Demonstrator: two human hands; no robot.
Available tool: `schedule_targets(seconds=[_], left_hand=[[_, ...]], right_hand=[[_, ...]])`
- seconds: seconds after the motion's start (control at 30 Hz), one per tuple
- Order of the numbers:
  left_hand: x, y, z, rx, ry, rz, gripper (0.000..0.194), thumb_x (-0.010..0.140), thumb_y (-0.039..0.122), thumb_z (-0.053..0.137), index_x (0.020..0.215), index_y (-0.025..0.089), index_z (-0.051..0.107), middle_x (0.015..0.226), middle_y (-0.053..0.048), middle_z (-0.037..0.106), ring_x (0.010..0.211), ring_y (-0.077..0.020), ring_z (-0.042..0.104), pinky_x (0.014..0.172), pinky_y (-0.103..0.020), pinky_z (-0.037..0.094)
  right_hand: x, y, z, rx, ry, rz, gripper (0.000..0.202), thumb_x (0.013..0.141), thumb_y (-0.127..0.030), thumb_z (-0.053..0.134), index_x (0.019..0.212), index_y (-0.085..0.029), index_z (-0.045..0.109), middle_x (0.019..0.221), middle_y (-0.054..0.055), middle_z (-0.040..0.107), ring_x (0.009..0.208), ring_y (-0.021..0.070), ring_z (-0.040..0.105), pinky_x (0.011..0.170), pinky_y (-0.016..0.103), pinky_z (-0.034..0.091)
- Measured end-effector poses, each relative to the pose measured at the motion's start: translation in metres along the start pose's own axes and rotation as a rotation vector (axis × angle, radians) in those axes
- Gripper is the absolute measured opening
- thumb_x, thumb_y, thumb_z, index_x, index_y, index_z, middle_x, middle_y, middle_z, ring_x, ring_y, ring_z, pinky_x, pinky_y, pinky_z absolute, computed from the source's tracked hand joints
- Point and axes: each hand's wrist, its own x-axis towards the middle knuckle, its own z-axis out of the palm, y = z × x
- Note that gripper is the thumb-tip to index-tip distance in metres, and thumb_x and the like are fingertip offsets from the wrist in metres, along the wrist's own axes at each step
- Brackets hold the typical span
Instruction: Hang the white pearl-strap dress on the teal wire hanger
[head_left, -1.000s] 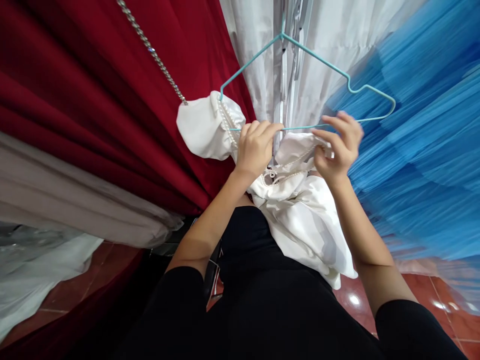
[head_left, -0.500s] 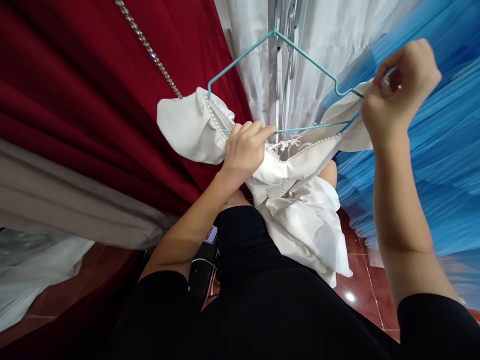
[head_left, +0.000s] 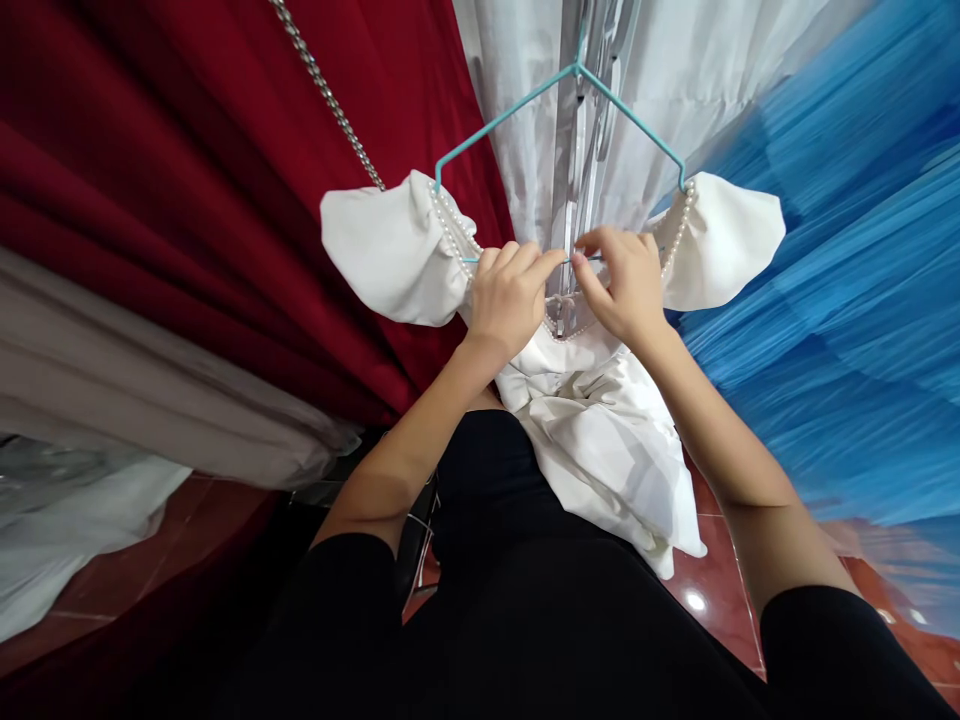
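Note:
A white dress with puffed sleeves and pearl-beaded edges hangs on a light blue wire hanger. Both sleeve straps, the left sleeve and the right sleeve, sit at the hanger's two corners. My left hand is closed over the dress's upper edge by the hanger's lower bar, its index finger stretched along the bar. Close beside it, my right hand curls over the other side of the upper edge, thumb near the bar. The fingers hide just where the cloth is gripped.
Dark red fabric and a beaded chain hang at the left, with greyish cloth below. Blue tulle fills the right side. Behind the hanger are white drapes and a metal post. Red tiles cover the floor.
My right hand has let go of the right sleeve and moved left to the middle of the dress. The right strap now sits on the hanger's corner. My left hand keeps its hold.

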Motion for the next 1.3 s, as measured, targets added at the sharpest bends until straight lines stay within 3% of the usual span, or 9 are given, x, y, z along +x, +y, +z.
schedule_targets(seconds=[0.2, 0.37, 0.47, 0.6, 0.77, 0.9, 1.07, 1.2, 1.3], left_hand=[[-0.006, 0.004, -0.009, -0.131, 0.047, 0.054, 0.043, 0.112, 0.035, 0.032, 0.142, 0.025, 0.061, 0.137, -0.01, 0.067, 0.129, -0.0268, 0.059, 0.113, -0.047, 0.042], [-0.006, -0.029, -0.031, -0.142, 0.39, -0.055, 0.04, 0.107, 0.036, 0.05, 0.147, 0.034, 0.054, 0.159, -0.005, 0.049, 0.159, -0.0285, 0.028, 0.126, -0.052, 0.032], [0.005, -0.061, -0.035, -0.131, 0.555, -0.106, 0.051, 0.093, 0.018, 0.069, 0.142, 0.03, 0.058, 0.148, -0.003, 0.058, 0.146, -0.0265, 0.045, 0.127, -0.049, 0.033], [0.021, -0.085, -0.048, -0.222, 0.502, -0.132, 0.042, 0.085, -0.007, 0.056, 0.113, 0.019, 0.072, 0.11, 0.001, 0.077, 0.106, -0.0164, 0.07, 0.102, -0.035, 0.054], [0.018, -0.117, -0.075, -0.238, 0.728, -0.13, 0.043, 0.079, -0.013, 0.045, 0.092, 0.012, 0.078, 0.09, -0.001, 0.077, 0.091, -0.0174, 0.073, 0.089, -0.035, 0.057], [-0.012, -0.143, -0.068, -0.258, 0.788, -0.271, 0.028, 0.077, -0.007, 0.057, 0.091, 0.012, 0.073, 0.086, -0.001, 0.073, 0.084, -0.0167, 0.069, 0.081, -0.036, 0.057], [-0.063, -0.112, -0.02, -0.253, 0.581, -0.145, 0.015, 0.074, 0.009, 0.071, 0.087, 0.017, 0.075, 0.081, -0.002, 0.07, 0.07, -0.0163, 0.066, 0.059, -0.03, 0.05], [-0.061, -0.063, -0.003, -0.238, 0.445, 0.158, 0.01, 0.088, 0.022, 0.068, 0.095, 0.025, 0.075, 0.097, -0.005, 0.073, 0.093, -0.0228, 0.071, 0.084, -0.038, 0.057], [-0.03, -0.037, -0.012, -0.184, 0.378, 0.058, 0.026, 0.087, 0.03, 0.072, 0.113, 0.027, 0.071, 0.127, -0.009, 0.067, 0.13, -0.0338, 0.059, 0.113, -0.054, 0.045]], right_hand=[[-0.014, 0.003, 0.017, -0.078, 0.128, 0.078, 0.048, 0.109, -0.056, 0.032, 0.093, -0.023, 0.063, 0.087, 0.006, 0.062, 0.098, 0.0267, 0.06, 0.099, 0.049, 0.042], [-0.014, -0.011, 0.015, -0.071, 0.163, 0.097, 0.05, 0.11, -0.055, 0.03, 0.092, -0.023, 0.064, 0.086, 0.005, 0.06, 0.096, 0.0254, 0.059, 0.099, 0.047, 0.042], [-0.013, -0.01, 0.021, -0.087, 0.159, 0.102, 0.052, 0.111, -0.056, 0.028, 0.094, -0.022, 0.065, 0.087, 0.005, 0.061, 0.096, 0.0252, 0.059, 0.098, 0.047, 0.042], [-0.011, -0.001, 0.023, -0.09, 0.154, 0.104, 0.054, 0.11, -0.058, 0.028, 0.094, -0.022, 0.065, 0.088, 0.006, 0.063, 0.097, 0.0263, 0.06, 0.098, 0.048, 0.042], [-0.009, 0.004, 0.014, -0.07, 0.127, 0.08, 0.055, 0.11, -0.059, 0.028, 0.097, -0.022, 0.067, 0.088, 0.006, 0.063, 0.099, 0.0267, 0.06, 0.099, 0.047, 0.042], [-0.007, 0.0, 0.014, -0.047, 0.092, 0.06, 0.056, 0.11, -0.059, 0.027, 0.097, -0.022, 0.066, 0.088, 0.006, 0.064, 0.098, 0.0254, 0.06, 0.098, 0.046, 0.042], [-0.001, -0.001, 0.024, -0.006, 0.092, 0.066, 0.057, 0.109, -0.062, 0.028, 0.098, -0.022, 0.066, 0.089, 0.006, 0.064, 0.098, 0.026, 0.061, 0.098, 0.046, 0.043], [0.001, -0.003, 0.028, 0.004, 0.086, 0.088, 0.055, 0.11, -0.061, 0.029, 0.097, -0.022, 0.065, 0.089, 0.006, 0.064, 0.098, 0.0254, 0.061, 0.098, 0.047, 0.044], [-0.001, -0.008, 0.025, 0.004, 0.079, 0.107, 0.052, 0.111, -0.057, 0.03, 0.096, -0.022, 0.066, 0.091, 0.006, 0.065, 0.098, 0.0245, 0.06, 0.1, 0.047, 0.045]])
